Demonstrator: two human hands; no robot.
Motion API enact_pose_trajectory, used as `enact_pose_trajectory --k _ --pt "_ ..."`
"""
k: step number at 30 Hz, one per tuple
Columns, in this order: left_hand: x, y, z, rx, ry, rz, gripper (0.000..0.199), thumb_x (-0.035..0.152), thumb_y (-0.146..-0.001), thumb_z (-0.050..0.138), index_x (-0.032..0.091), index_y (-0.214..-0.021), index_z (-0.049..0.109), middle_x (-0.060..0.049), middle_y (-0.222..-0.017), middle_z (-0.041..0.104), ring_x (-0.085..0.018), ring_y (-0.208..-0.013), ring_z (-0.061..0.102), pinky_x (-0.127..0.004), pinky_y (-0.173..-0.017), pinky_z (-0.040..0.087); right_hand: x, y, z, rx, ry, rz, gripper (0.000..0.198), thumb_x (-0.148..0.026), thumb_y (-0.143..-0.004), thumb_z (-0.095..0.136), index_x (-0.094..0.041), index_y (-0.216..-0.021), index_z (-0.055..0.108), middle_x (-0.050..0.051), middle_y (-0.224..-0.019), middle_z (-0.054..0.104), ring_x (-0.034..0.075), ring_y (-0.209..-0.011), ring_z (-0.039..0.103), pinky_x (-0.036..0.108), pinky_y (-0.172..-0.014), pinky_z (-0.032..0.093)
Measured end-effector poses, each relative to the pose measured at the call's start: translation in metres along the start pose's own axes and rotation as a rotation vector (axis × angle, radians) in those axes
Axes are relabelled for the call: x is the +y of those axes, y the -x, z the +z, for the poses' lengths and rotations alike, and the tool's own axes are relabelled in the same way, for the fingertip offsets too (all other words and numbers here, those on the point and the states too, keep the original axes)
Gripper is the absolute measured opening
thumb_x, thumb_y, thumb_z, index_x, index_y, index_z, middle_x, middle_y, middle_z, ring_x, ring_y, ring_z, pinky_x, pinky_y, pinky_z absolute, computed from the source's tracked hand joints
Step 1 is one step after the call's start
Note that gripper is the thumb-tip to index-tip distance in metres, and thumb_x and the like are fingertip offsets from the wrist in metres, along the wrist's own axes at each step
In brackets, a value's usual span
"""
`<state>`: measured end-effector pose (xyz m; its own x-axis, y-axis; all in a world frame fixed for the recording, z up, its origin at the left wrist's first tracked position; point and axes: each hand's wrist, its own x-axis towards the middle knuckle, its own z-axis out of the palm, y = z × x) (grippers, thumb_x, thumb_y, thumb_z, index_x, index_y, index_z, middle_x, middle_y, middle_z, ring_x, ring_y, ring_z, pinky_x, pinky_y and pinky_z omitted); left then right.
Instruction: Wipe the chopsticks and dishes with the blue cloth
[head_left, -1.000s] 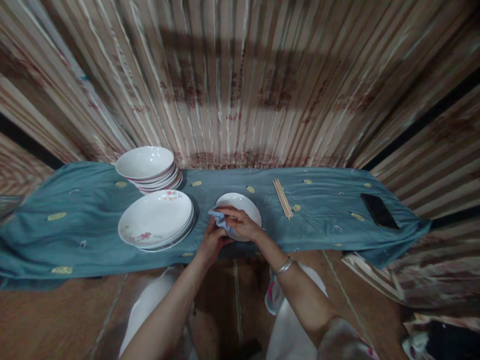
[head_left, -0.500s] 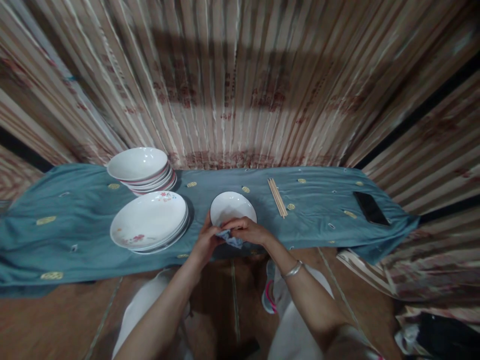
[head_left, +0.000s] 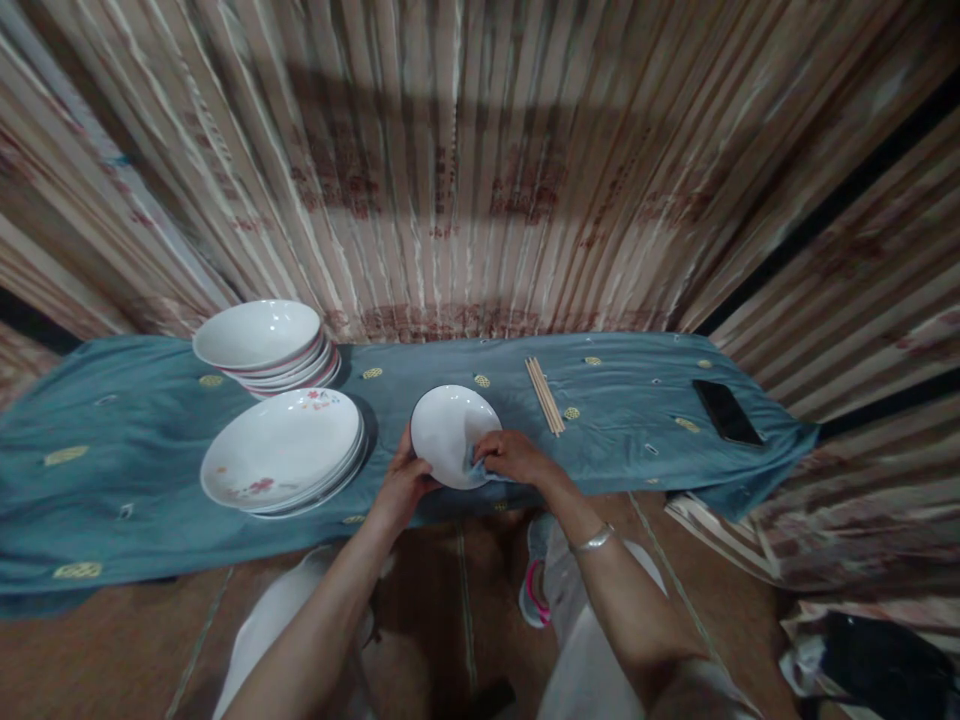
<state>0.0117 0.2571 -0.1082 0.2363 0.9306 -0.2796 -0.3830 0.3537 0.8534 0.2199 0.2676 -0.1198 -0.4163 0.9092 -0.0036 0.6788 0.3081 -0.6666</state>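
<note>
The left hand [head_left: 407, 478] pinches the near left side of the white bowl [head_left: 450, 425]: its thumb lies over the rim, and the other fingers go along the outer wall, partly hidden. The right hand [head_left: 517, 458] has its fingers bunched together around a blue cloth [head_left: 484, 468], which touches the inside of the bowl near its right rim. So the bowl is between both hands, above the teal tablecloth [head_left: 637, 460]; whether its base rests there, I cannot tell. To the left stand stacked plates [head_left: 277, 450], the top one flower-printed. Farther behind them, several bowls [head_left: 259, 335] are nested into one another.
</note>
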Motion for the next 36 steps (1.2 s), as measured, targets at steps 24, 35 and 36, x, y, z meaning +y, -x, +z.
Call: enact_pose_trajectory --k 24,35,36 --pt "0.002 0.005 0.005 0.01 0.052 0.001 0.083 0.009 -0.055 0.06 0.032 -0.134 0.043 -0.002 -0.112 0.06 -0.017 -0.084 0.056 -0.031 -0.065 0.054 -0.002 -0.048 0.025 0.265 -0.097 -0.171 0.047 -0.007 -0.074 0.045 -0.019 -0.117 0.059 0.008 -0.127 0.056 0.021 -0.12 0.047 0.041 -0.107 0.032" --pt "-0.002 0.004 0.002 -0.008 0.084 -0.004 0.083 0.009 -0.055 0.061 0.029 -0.134 0.043 -0.002 -0.105 0.061 -0.014 -0.073 0.058 -0.028 -0.06 0.052 -0.028 -0.03 0.03 0.062 -0.38 -0.202 0.034 -0.004 -0.073 0.051 -0.02 -0.096 0.07 0.004 -0.112 0.062 0.016 -0.106 0.057 0.03 -0.095 0.042" --pt "-0.001 0.004 0.002 -0.012 0.081 -0.001 0.084 0.008 -0.054 0.06 0.028 -0.134 0.042 -0.003 -0.103 0.061 -0.014 -0.072 0.058 -0.027 -0.06 0.052 -0.029 -0.026 0.029 0.035 -0.402 -0.186 0.033 -0.004 -0.073 0.052 -0.02 -0.095 0.071 0.004 -0.111 0.063 0.016 -0.103 0.058 0.029 -0.091 0.044"
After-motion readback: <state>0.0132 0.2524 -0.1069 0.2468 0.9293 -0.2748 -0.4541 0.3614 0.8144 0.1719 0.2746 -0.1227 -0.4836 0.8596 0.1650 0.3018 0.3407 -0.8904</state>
